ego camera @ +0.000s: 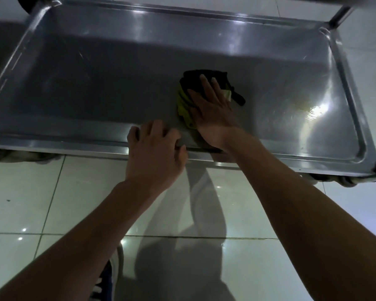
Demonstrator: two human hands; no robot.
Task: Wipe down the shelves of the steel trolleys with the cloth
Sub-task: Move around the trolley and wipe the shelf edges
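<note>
From my seat I look down on the pale tiled floor point(41, 192), glossy enough to throw back small spots of light, and on the steel trolley point(354, 88) that stands on it and fills the upper half of the view. Its bottom shelf point(96, 88) is a shallow tray with a raised rim and rounded corners — dull and shadowed on the left, bright with glare and faint smears on the right. One upright post point(340, 15) rises from the far right corner, and a caster point(347, 181) shows under the near right corner. Both bare forearms reach in from the bottom edge. The right hand point(211, 107) lies flat, fingers spread, pressing on the cloth point(183, 105) against the shelf just inside the near rim, a little right of the middle. The cloth is bunched — black at the far side, yellow-green at the near left, with a dark strip sticking out to the right past the fingers. The left hand point(155, 148) curls over the near rim of the shelf, gripping its edge, just beside the right wrist. A striped shoe point(105, 279) peeks out beneath the left forearm.
</note>
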